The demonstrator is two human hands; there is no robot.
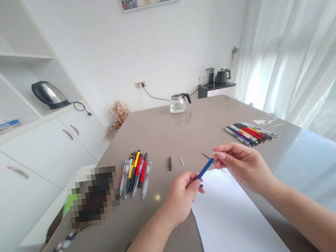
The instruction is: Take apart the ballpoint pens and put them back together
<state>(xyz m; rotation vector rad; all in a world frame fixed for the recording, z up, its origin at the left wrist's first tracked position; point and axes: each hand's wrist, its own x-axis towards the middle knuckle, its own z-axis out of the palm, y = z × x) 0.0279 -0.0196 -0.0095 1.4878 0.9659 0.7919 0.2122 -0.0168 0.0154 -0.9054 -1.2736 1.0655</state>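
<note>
Table (150,132), grey-brown and glossy, carries the work; a white sheet (236,220) lies on it below the hands. Right: row of slim, pen-like sticks (251,133), laid side by side. Left: looser group of pens (135,173). Left hand (183,192) grips a blue pen barrel (205,169) aloft, tilted, over the sheet's far end. Right hand (244,165): thumb and forefinger pinched beside the barrel's upper end; whether anything sits between them, cannot tell. Thin dark rod (205,155), probably a refill, shows near that end; its seating unclear. Black conical piece (170,163) and a smaller silvery piece (182,161), possibly a spring, lie apart on the table. Judgement: mid-handling of one pen's parts, fitting or removing undetermined. Next move calls for a steady left grip and fine fingertip alignment at the barrel end.
</note>
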